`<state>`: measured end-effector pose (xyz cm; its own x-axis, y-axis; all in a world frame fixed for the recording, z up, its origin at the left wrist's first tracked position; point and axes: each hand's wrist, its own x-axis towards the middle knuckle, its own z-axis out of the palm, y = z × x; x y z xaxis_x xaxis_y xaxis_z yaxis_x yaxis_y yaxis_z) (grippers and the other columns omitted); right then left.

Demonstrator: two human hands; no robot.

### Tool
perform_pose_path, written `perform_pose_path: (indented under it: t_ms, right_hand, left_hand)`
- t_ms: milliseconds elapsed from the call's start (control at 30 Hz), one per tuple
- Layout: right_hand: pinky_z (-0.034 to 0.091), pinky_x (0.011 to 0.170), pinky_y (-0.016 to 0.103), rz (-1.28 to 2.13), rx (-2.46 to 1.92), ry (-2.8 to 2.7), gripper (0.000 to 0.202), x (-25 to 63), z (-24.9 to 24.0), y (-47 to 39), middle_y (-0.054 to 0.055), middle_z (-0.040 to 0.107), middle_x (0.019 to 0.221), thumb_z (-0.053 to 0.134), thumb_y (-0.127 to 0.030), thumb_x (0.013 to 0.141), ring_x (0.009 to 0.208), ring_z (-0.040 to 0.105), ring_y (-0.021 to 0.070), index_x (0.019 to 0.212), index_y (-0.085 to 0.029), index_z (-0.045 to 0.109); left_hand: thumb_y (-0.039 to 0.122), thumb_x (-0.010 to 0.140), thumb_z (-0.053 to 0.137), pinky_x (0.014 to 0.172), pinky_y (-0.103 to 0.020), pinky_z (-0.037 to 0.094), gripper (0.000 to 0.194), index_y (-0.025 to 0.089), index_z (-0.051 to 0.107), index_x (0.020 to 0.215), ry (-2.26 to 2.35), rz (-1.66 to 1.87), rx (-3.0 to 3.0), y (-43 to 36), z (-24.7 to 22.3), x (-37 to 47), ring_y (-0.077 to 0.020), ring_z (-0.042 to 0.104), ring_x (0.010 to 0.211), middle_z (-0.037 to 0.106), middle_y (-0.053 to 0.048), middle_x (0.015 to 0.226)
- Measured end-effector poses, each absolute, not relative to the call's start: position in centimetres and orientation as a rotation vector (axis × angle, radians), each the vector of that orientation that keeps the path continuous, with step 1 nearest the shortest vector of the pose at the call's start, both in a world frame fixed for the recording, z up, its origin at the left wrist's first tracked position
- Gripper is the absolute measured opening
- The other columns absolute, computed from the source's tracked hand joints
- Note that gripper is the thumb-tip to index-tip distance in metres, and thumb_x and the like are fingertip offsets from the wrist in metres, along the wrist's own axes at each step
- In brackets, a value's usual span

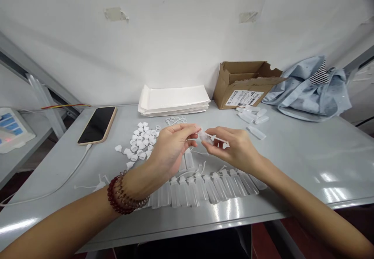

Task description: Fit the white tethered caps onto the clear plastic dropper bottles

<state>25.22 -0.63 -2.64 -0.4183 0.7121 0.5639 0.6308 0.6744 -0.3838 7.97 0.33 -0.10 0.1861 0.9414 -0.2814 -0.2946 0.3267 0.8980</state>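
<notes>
Translucent bottle lies within the curled right fingers, left fingers pinching its end.

Tabletop is smooth, glossy grey, looks like painted metal. Squeeze bottles are smooth translucent plastic, caps matt white plastic. Box is dull cardboard, bag wrinkly cloth, phone screen shiny glass.

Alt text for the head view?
A person's right hand holds a small translucent bottle, the left hand at its end, above a grey table. Similar bottles lie in a row nearer the viewer, with white caps clustered to the left. Behind are a white stack and an open cardboard box.
</notes>
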Motion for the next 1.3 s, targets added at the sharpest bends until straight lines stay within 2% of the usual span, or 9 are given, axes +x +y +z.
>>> perform_pose_path:
  t_ms: [167, 267, 433, 567, 733, 1000, 1133, 1233, 1300]
  right_hand:
    - [0.042, 0.047, 0.023, 0.198, -1.057, -2.122, 0.012, 25.1, -2.7, -0.5, 0.002, 0.063, 0.066, 0.058, -0.028, 0.086, 0.047, 0.051, 0.0100, 0.087, -0.017, 0.063]
    - [0.042, 0.047, 0.023, 0.311, -1.097, -2.054, 0.012, 25.0, -2.2, -0.6, 0.003, 0.065, 0.069, 0.060, -0.028, 0.085, 0.047, 0.051, 0.0092, 0.083, -0.016, 0.065]
    - [0.038, 0.042, 0.021, 0.854, -1.188, -1.879, 0.019, 25.2, -1.0, -0.8, -0.001, 0.059, 0.064, 0.061, -0.034, 0.085, 0.046, 0.051, 0.0078, 0.078, -0.017, 0.067]
    - [0.040, 0.044, 0.021, 1.161, -1.138, -1.759, 0.021, 25.5, -0.9, -0.7, -0.002, 0.057, 0.064, 0.065, -0.037, 0.082, 0.048, 0.052, 0.0076, 0.085, -0.016, 0.069]
    - [0.041, 0.048, 0.023, 1.260, -1.144, -1.722, 0.020, 25.6, -1.4, -0.7, -0.002, 0.056, 0.063, 0.066, -0.037, 0.082, 0.050, 0.053, 0.0090, 0.086, -0.017, 0.069]
    - [0.044, 0.050, 0.023, 1.351, -1.122, -1.660, 0.019, 25.5, -1.4, -0.9, -0.003, 0.059, 0.062, 0.068, -0.037, 0.080, 0.049, 0.055, 0.0094, 0.082, -0.017, 0.069]
    - [0.049, 0.052, 0.024, 1.463, -1.088, -1.605, 0.021, 25.2, -1.4, -0.8, -0.002, 0.062, 0.060, 0.067, -0.038, 0.082, 0.049, 0.060, 0.0109, 0.086, -0.017, 0.068]
    - [0.053, 0.054, 0.024, 1.558, -1.034, -1.542, 0.023, 25.0, -1.4, -0.9, -0.002, 0.065, 0.060, 0.066, -0.038, 0.082, 0.053, 0.064, 0.0125, 0.089, -0.016, 0.067]
    - [0.054, 0.055, 0.024, 1.595, -1.014, -1.508, 0.023, 24.9, -1.3, -0.9, -0.001, 0.066, 0.066, 0.067, -0.038, 0.081, 0.056, 0.066, 0.0123, 0.088, -0.016, 0.066]
  left_hand:
    - [0.018, 0.077, 0.066, 0.055, -0.024, 0.047, 0.014, 0.012, 0.065, 0.065, 1.061, 1.032, 0.869, -0.2, 0.0, 8.6, -0.0114, 0.055, 0.067, 0.058, -0.002, 0.072]
    - [0.027, 0.082, 0.063, 0.056, -0.025, 0.050, 0.017, 0.014, 0.068, 0.071, 1.074, 1.006, 1.037, -0.2, -0.2, 8.4, -0.0145, 0.059, 0.072, 0.062, -0.004, 0.075]
    - [0.037, 0.082, 0.063, 0.063, -0.027, 0.054, 0.021, 0.020, 0.072, 0.089, 1.153, 0.920, 1.432, 0.0, -0.2, 7.3, -0.0136, 0.063, 0.065, 0.068, -0.002, 0.081]
    - [0.036, 0.083, 0.063, 0.059, -0.023, 0.053, 0.018, 0.022, 0.074, 0.084, 1.126, 0.851, 1.574, 0.2, 0.4, 6.5, -0.0114, 0.061, 0.059, 0.069, 0.000, 0.074]
    - [0.035, 0.083, 0.063, 0.059, -0.023, 0.053, 0.024, 0.021, 0.071, 0.101, 1.166, 0.845, 1.634, 0.0, 0.7, 6.3, -0.0117, 0.061, 0.062, 0.071, -0.002, 0.084]
    - [0.033, 0.086, 0.059, 0.069, -0.028, 0.056, 0.021, 0.020, 0.071, 0.098, 1.100, 0.932, 1.782, -0.3, 0.1, 6.1, -0.0179, 0.063, 0.086, 0.068, -0.005, 0.097]
    - [0.030, 0.088, 0.056, 0.069, -0.028, 0.054, 0.022, 0.019, 0.068, 0.103, 1.103, 0.954, 2.029, -0.4, -0.2, 6.0, -0.0166, 0.062, 0.085, 0.065, -0.006, 0.099]
    - [0.030, 0.086, 0.059, 0.068, -0.029, 0.052, 0.030, 0.016, 0.062, 0.113, 1.040, 0.915, 2.270, -0.6, -0.4, 5.9, -0.0149, 0.059, 0.078, 0.062, -0.007, 0.103]
    - [0.033, 0.083, 0.064, 0.072, -0.031, 0.051, 0.038, 0.016, 0.057, 0.116, 1.002, 0.883, 2.401, -0.7, -0.6, 5.8, -0.0168, 0.058, 0.082, 0.060, -0.008, 0.106]
